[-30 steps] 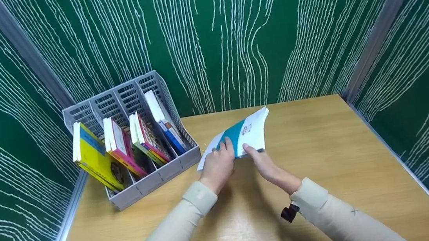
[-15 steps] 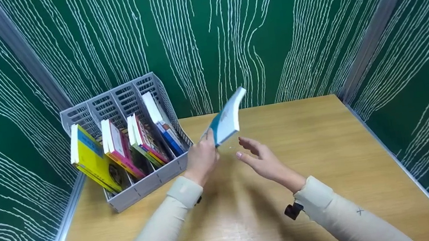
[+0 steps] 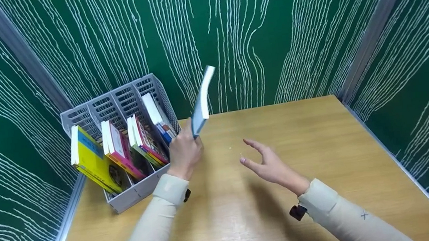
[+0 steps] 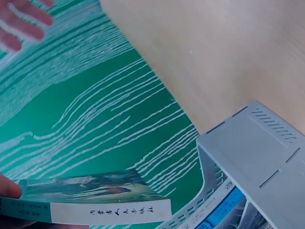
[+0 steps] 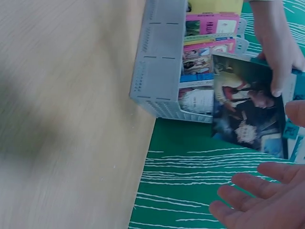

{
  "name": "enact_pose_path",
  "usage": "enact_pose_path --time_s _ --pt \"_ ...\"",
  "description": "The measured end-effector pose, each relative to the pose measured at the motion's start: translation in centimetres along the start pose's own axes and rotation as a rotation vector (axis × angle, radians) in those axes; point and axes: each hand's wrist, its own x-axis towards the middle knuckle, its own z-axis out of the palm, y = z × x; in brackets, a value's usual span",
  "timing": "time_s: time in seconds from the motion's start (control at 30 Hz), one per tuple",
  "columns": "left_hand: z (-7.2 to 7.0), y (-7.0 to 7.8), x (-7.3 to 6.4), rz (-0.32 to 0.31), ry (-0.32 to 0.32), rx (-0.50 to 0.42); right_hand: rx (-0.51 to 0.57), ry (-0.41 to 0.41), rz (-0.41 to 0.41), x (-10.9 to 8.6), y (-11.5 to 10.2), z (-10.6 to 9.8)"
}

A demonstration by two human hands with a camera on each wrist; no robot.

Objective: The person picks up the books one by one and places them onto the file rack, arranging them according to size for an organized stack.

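Note:
My left hand (image 3: 186,151) grips a thin paperback book (image 3: 201,103) by its lower end and holds it raised, tilted upright, beside the right end of a grey divided file rack (image 3: 139,194). The left wrist view shows the book's teal and white spine (image 4: 109,212) with printed characters. A dark picture cover (image 5: 248,107) faces the right wrist camera, overlapping the rack's end there. My right hand (image 3: 273,166) is held over the table, apart from the book, thumb and fingers spread and holding nothing.
Books fill the rack's compartments: a yellow book (image 3: 101,155) leftmost, pink-edged books (image 3: 122,147), colourful ones (image 3: 147,140), and white and blue ones (image 3: 158,114) rightmost. Green walls (image 3: 232,56) with white lines enclose the wooden table (image 3: 298,128) at the back and sides.
The right hand has let go of the book and drawn slightly right, fingers spread. My left hand has carried the book left toward the rack and turned it more upright, edge-on to the head camera.

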Motion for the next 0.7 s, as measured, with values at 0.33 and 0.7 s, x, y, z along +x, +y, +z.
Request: enact_pose_path --time_s 0.33,0.7 --pt "-1.8 -0.9 1.1 -0.055 0.117 -0.110 -0.170 0.056 -0.067 -0.7 1.4 0.1" --pt "-2.3 -2.1 2.1 -0.271 0.231 -0.227 -0.215 0.056 -0.044 -1.6 2.7 -0.1"
